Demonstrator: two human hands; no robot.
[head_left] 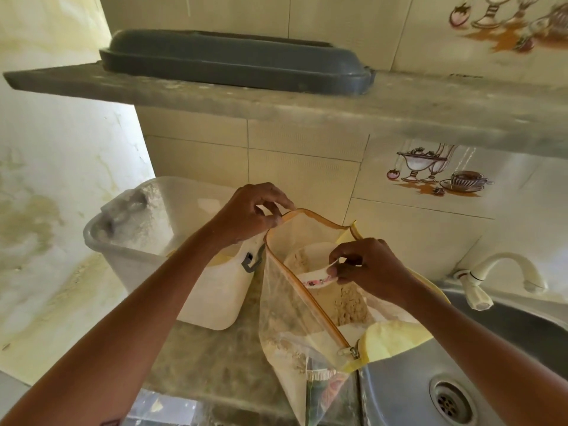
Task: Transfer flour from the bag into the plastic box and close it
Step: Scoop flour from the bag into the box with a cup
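At far left I see a stained, blotchy plaster wall (46, 210). Next to it the box (159, 265) stands on the mottled stone counter (215, 364): a translucent, round-cornered plastic tub, its walls dusted white, with a heap of pale flour (144, 216) piled against its left side. A grey latch (250, 262) hangs on its right wall, just below the left fingers.

The left hand (249, 215) is above the box's right edge. Thumb and forefinger are pinched on the orange zip edge of the bag (295, 305); the other fingers are curled behind them. The bag is clear, soft, crinkled plastic with a yellow fabric side and an orange zip; its mouth is held open between the two hands. It stands on the counter, touching the box's right wall, with its right side over the sink edge. Lumpy beige flour lies inside it, below the right fingers. A metal zip pull (353, 353) hangs at the near end of the zip.

The right hand (373, 270) is inside the bag mouth. Its thumb and fingers pinch the rim of a small white cup (313, 276) with a pink flower band; the cup is tilted, with flour in it.

To the right is a steel sink (491, 358) with a round drain (450, 401) and a cream tap (504, 278). Above the hands a grey lid (233, 61), long and round-cornered, lies on a dusty stone shelf (338, 103) against glossy cream tiles (301, 167).
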